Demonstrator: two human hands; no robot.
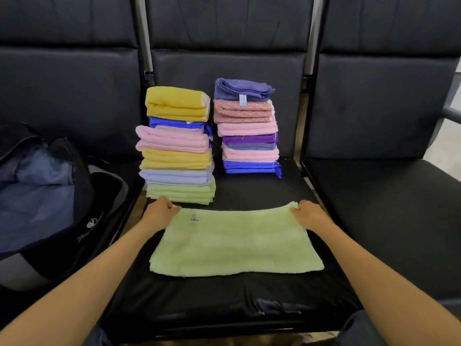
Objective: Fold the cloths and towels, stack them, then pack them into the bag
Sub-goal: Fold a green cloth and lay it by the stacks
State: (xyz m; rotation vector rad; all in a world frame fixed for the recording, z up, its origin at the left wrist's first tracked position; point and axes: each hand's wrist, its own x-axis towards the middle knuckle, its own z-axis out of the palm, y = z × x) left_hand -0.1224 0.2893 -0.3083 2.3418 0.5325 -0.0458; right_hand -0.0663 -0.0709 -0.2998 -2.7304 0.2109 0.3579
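head view: light green towel (235, 245) lies flat on black seat (249, 303), just in front of two folded stacks; left hand (159, 211) pinched closed on far-left corner, right hand (308, 212) pinched closed on far-right corner; taller stack (177, 146) on left w/ yellow on top, shorter stack (248, 127) on right w/ purple on top; open dark bag (50, 196) on next seat to left; towel prob light, soft, floppy, not slippery; best held at corners/edges so it folds even.

The head view looks forward and down, close over the black seat (224, 303).
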